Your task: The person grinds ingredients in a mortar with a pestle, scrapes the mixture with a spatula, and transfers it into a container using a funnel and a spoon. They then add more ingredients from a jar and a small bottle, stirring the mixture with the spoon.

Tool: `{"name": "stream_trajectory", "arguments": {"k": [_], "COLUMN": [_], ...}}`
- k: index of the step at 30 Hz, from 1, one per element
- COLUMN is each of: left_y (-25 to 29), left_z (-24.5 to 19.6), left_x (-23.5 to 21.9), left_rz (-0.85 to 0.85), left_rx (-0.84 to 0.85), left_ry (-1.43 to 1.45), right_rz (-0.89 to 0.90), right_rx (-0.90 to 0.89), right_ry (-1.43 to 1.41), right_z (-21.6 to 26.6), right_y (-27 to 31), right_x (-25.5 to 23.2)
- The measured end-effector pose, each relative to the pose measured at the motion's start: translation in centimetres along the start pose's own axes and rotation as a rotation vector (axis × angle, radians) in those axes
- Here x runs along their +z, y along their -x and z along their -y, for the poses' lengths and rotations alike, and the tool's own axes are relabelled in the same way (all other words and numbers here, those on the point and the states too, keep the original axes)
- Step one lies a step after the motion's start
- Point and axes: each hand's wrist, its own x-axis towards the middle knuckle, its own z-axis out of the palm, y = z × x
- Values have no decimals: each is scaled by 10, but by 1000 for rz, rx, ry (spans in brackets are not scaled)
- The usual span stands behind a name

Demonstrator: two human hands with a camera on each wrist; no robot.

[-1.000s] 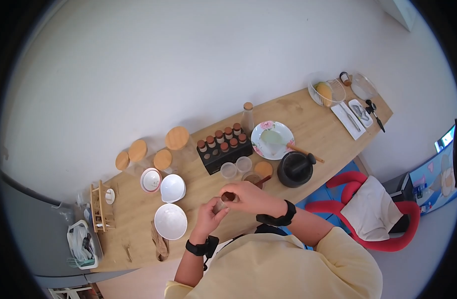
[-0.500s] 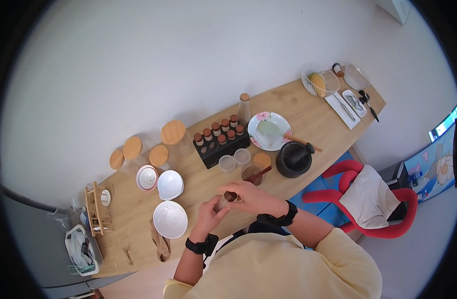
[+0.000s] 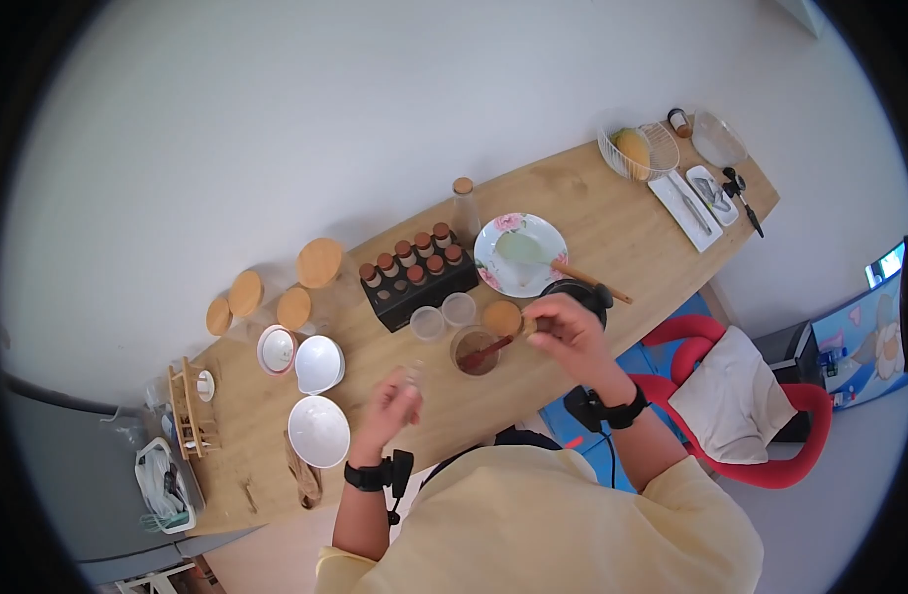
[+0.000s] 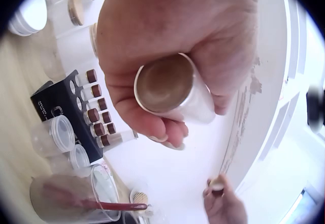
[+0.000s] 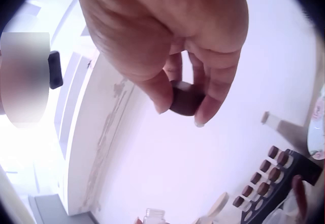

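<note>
In my left hand (image 3: 389, 408) I grip a small clear spice jar (image 4: 200, 102), fingers wrapped round it; brown shows through its round end in the left wrist view. My right hand (image 3: 571, 342) pinches a dark brown cap (image 5: 187, 101) between thumb and fingertips, apart from the jar. Below and left of the right hand stands a clear cup (image 4: 43, 203) with a red-handled utensil (image 3: 490, 349) leaning in it. Behind the hands, a black rack (image 3: 424, 300) carries several jars with brown caps, and a few of its holes hold no jar.
Two small clear tubs (image 3: 427, 324) stand before the rack, near a round wooden lid (image 3: 502, 318). A black mortar (image 3: 594, 294) sits partly behind the right hand, beside a floral plate (image 3: 493, 269). White bowls (image 3: 319, 432) and wooden-lidded jars (image 3: 320, 262) are at left.
My hands have come apart: the right has moved right and away with the cap, now off the jar. The left has shifted slightly left, still holding the jar.
</note>
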Motion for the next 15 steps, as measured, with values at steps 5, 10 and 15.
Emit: {"name": "stream_trajectory", "arguments": {"k": [5,10,15], "left_y": [-8,-20,-25], "left_z": [6,19,26], "left_x": [8,17,27], "left_rz": [-322,-373,-439], "left_rx": [276,330,340], "left_ry": [97,47,83], "right_rz": [53,259,248], "right_rx": [218,177,71], "right_ry": [567,632,679], "right_z": [-67,-146,-187], "right_y": [34,63,61], "right_x": [-38,-23,-15]}}
